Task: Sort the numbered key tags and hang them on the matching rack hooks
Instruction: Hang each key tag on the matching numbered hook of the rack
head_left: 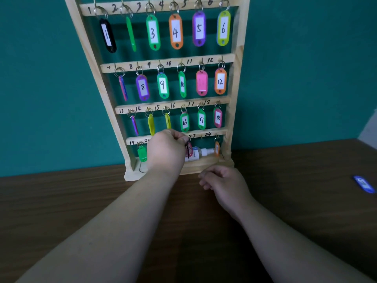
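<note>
Background: teal wall [40, 78] behind a dark wood table [81, 201].
Rack [234, 82]: wooden, standing upright at the back of the table against the wall. It has four rails with hooks numbered 1 to 24, and every hook in the top three rows has a tag.
Left hand [165, 150]: raised to the bottom rail, thumb and fingertips pinching the ring of the black tag [187, 152].
Black tag: hangs edge-on from that pinch near the 23 mark, just in front of a pink tag [191, 153].
Bottom row: green tag [142, 153] under 19; orange tag [217, 149] on the last hook.
Right hand [222, 180]: low by the rack's base, fingers loosely curled, nothing visible in it.
Blue tag [364, 183]: flat on the table at far right, well apart from the rack.
Bottle [202, 153]: white, lying behind the bottom rail.
</note>
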